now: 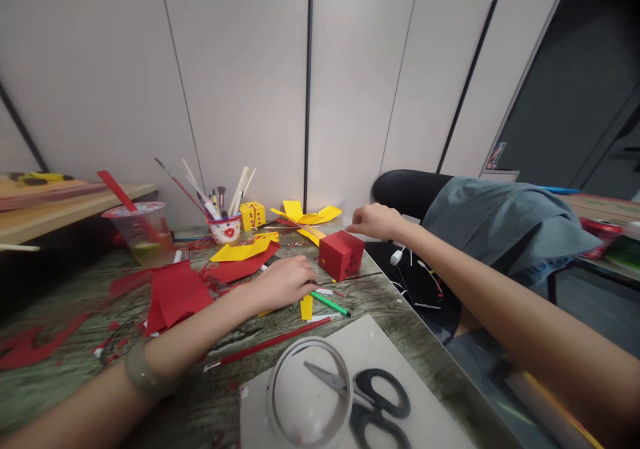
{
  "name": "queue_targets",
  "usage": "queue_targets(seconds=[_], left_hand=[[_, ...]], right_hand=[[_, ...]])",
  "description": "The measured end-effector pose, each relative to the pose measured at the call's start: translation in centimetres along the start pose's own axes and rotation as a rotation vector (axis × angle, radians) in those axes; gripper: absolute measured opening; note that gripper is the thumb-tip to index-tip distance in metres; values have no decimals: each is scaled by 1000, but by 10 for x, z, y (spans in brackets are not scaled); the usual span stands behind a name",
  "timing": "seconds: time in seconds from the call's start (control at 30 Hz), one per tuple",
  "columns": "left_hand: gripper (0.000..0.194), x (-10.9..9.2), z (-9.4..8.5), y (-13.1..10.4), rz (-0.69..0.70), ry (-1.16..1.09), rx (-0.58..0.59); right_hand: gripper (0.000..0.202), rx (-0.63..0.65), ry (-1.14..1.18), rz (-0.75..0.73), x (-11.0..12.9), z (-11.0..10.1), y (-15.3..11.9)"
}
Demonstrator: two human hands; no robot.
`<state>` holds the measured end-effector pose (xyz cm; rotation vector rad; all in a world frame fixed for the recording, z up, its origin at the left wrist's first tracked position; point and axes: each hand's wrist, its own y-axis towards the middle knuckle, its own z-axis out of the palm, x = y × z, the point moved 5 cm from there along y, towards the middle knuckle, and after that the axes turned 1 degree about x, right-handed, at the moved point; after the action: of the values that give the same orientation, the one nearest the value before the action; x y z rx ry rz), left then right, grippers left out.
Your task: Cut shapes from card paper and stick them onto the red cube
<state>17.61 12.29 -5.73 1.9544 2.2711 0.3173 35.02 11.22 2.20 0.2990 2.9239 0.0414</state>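
The right hand is curling just beyond the red cube, which is sitting on the worktop. The left hand is flanking its left side (I can't tell either's grip).

Matt red paper cube; clear plastic cup — glossy, steel scissor blades, rough grained wood-look tabletop

Your left hand reaches low over the wood-grained desk, its fingers beside a slim green pen. Your right hand, fingers curled, hovers just behind a red paper cube with small dark marks. Nearer you, black-handled metal scissors cross the rim of a pale round ring on a light grey board.
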Motion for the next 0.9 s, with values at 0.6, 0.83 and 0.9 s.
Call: queue_targets(seconds=[0.6,0.83,0.9], left_hand=[[20,1,2,1,1,-8,9],[21,2,3,0,-3,-22,-2],[22,2,3,0,-8,-37,-12]], right_hand=[[23,104,-27,-95,8,-4,-7],[23,147,-18,-158,18,5,-4],[23,141,-54,-102,19,7,-5]])
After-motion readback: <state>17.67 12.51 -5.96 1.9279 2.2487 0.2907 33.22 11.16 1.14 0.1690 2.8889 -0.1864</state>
